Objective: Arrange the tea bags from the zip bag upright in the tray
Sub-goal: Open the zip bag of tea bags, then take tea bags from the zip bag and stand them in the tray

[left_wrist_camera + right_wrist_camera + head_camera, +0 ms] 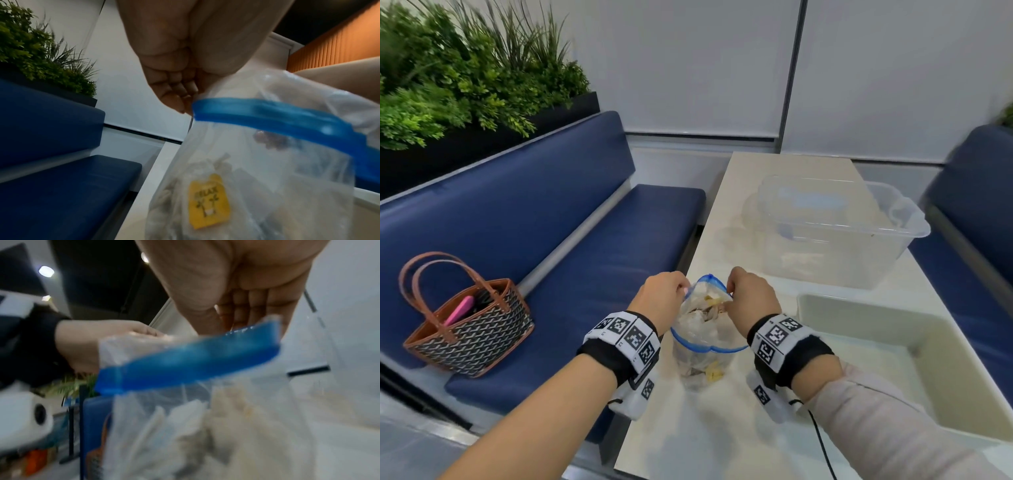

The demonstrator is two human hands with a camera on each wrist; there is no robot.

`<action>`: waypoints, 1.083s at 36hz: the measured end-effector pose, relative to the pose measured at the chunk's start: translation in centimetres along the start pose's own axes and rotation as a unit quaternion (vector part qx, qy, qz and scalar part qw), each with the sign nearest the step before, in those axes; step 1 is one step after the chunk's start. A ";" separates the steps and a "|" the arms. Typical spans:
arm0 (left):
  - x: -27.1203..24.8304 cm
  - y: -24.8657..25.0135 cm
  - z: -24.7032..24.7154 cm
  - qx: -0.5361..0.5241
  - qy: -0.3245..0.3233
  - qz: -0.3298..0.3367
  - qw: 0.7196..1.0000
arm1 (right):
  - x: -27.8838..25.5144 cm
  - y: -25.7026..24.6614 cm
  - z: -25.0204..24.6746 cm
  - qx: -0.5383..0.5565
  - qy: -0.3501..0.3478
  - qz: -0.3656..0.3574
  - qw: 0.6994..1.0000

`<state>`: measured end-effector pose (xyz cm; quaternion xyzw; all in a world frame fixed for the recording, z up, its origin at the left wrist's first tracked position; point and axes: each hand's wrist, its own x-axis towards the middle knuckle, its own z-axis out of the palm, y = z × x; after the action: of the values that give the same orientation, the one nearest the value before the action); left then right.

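A clear zip bag with a blue zip strip stands on the white table, full of tea bags with yellow tags. My left hand pinches the left side of the bag's top rim. On the right side of the rim my right hand pinches the blue strip. The mouth of the bag gapes between the two hands. A cream tray sits on the table just right of my right wrist, and nothing shows inside it.
A clear plastic tub stands behind the tray at the back right. A patterned handbag sits on the blue bench to the left. Plants line the wall behind the bench.
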<state>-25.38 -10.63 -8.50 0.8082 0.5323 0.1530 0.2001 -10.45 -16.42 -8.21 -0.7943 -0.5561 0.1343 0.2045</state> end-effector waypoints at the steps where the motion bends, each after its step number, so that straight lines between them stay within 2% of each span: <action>1: 0.0 -0.2 0.0 0.002 -0.002 -0.001 1.000 | 0.1 0.2 -0.1 -0.013 -0.004 0.001 1.000; 5: 0.0 -1.4 -0.2 0.008 -0.018 -0.010 1.000 | 0.3 1.1 -0.6 0.012 -0.017 0.017 1.000; 9: -0.1 -1.6 -0.4 0.026 -0.049 -0.005 0.998 | 0.6 1.8 -0.4 0.122 -0.062 0.031 0.990; 12: 0.0 -1.2 -0.3 0.008 -0.045 0.042 0.998 | 0.5 1.6 -0.1 0.178 -0.104 0.034 0.978; 15: -0.2 -0.7 -0.1 0.045 -0.039 0.107 0.992 | 0.5 1.6 0.2 0.204 -0.113 0.050 0.971; 17: -0.3 -0.2 0.0 0.077 -0.028 0.124 0.989 | 0.4 1.6 0.3 0.222 -0.123 0.061 0.965; 22: 0.2 0.3 -0.1 0.140 -0.065 0.094 0.984 | 0.3 1.8 0.3 0.212 -0.140 0.060 0.965; 25: 0.4 0.0 0.0 0.076 -0.098 0.041 0.991 | 0.4 2.0 0.4 0.233 -0.144 0.066 0.959; 28: -0.1 -0.6 0.4 -0.113 -0.110 0.000 0.987 | 0.2 2.3 0.6 0.267 -0.123 0.077 0.953; 29: -0.4 -0.8 0.6 -0.205 -0.113 -0.021 0.972 | 0.1 2.3 0.6 0.271 -0.106 0.076 0.954; 30: -0.7 -0.9 0.7 -0.302 -0.118 -0.047 0.945 | 0.0 2.3 0.5 0.257 -0.088 0.071 0.960; 33: -1.6 -1.1 1.3 -0.515 -0.127 -0.104 0.841 | -0.6 2.1 0.1 0.206 -0.042 0.047 0.977; 36: -2.3 -1.0 1.7 -0.624 -0.109 -0.127 0.763 | -1.3 1.9 -0.1 0.233 0.007 0.037 0.972; 39: -2.6 -1.2 2.3 -0.695 -0.091 -0.137 0.700 | -1.7 2.1 0.1 0.189 0.030 0.009 0.982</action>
<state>-26.23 -12.98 -11.19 0.3679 0.3585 0.3757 0.7713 -9.33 -18.64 -9.29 -0.7500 -0.5073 0.2149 0.3660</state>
